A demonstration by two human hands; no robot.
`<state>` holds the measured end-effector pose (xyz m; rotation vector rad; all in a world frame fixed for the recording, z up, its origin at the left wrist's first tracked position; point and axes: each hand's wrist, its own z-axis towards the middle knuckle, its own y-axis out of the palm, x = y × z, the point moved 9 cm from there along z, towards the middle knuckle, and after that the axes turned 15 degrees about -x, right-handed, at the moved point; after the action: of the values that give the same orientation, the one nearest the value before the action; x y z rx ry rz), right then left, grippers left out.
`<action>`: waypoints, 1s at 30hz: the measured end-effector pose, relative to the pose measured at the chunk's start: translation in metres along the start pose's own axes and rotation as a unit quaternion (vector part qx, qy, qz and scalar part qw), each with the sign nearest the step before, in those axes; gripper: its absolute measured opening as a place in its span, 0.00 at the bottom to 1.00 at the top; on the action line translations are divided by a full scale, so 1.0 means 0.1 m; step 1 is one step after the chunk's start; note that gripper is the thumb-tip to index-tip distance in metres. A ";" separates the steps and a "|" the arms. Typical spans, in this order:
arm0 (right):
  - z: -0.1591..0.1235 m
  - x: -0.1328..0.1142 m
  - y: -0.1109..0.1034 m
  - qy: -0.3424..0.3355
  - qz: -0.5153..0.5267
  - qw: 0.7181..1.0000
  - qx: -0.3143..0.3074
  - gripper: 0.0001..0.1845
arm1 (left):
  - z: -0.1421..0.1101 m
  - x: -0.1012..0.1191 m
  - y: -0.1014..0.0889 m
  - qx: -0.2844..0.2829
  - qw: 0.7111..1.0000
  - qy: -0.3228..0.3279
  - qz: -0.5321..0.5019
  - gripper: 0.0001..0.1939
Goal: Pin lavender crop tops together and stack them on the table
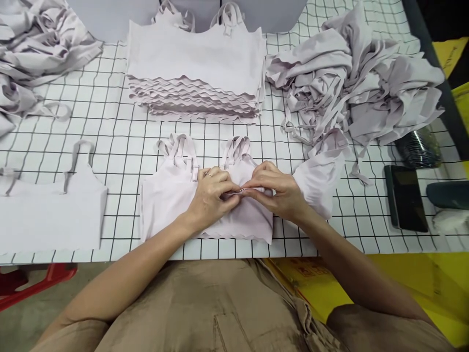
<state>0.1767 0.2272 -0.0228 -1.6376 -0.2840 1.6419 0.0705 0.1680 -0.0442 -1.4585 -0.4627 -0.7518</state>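
A pale pinkish camisole bra top (172, 195) lies flat in front of me with its straps pointing away, apparently on others like it. Over its middle my left hand (216, 190) pinches a thin strap between thumb and fingers; a ring shows on one finger. My right hand (274, 188) closes on the same thin strap from the other side, its fingertips nearly meeting the left ones. What exactly sits between the fingertips is small and partly hidden.
Behind it stands a neat stack of folded tops (198, 58). Crumpled tops form a heap (322, 73) at right and another heap (40, 44) at far left. A single top (51, 215) lies flat at left. A phone (405, 198) rests at right on the grid-patterned tablecloth (120, 205).
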 end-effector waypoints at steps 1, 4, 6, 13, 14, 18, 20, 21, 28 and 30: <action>0.00 0.00 0.00 0.000 -0.003 1.000 0.000 0.04 | 0.00 0.00 0.00 -0.001 1.000 -0.001 0.002 0.04; -0.01 -0.02 -0.01 -0.003 -0.016 1.000 0.011 0.06 | -0.01 0.00 0.00 -0.002 1.000 -0.002 0.002 0.03; -0.02 -0.03 -0.02 -0.001 -0.014 1.000 0.014 0.07 | -0.01 0.00 0.00 0.000 1.000 0.001 0.003 0.02; 0.02 -0.07 0.01 -0.010 -0.009 1.000 0.001 0.08 | -0.01 0.02 0.01 0.013 0.999 0.013 0.029 0.04; 0.02 -0.07 0.02 -0.015 -0.010 1.000 0.003 0.08 | -0.01 0.02 0.01 0.013 0.999 0.013 0.030 0.04; 0.03 -0.07 0.04 -0.027 -0.011 1.000 0.003 0.08 | -0.01 0.01 0.02 0.011 0.999 0.013 0.030 0.04; 0.04 -0.05 0.06 -0.023 -0.010 1.000 -0.002 0.09 | -0.01 0.00 0.03 0.011 0.999 0.011 0.029 0.04; 0.04 -0.05 0.06 -0.022 -0.010 1.000 -0.004 0.09 | 0.00 0.00 0.03 0.009 0.999 0.009 0.030 0.04; 0.03 -0.06 0.05 -0.035 -0.001 0.999 0.010 0.07 | 0.00 0.00 0.03 0.008 0.999 0.011 0.030 0.04; 0.03 -0.06 0.05 -0.038 -0.003 0.999 0.011 0.06 | 0.01 -0.01 0.04 0.001 0.999 0.003 0.032 0.04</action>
<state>0.1712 0.2207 -0.0213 -1.5600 -0.3073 1.6997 0.0726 0.1690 -0.0471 -1.4615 -0.4102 -0.7056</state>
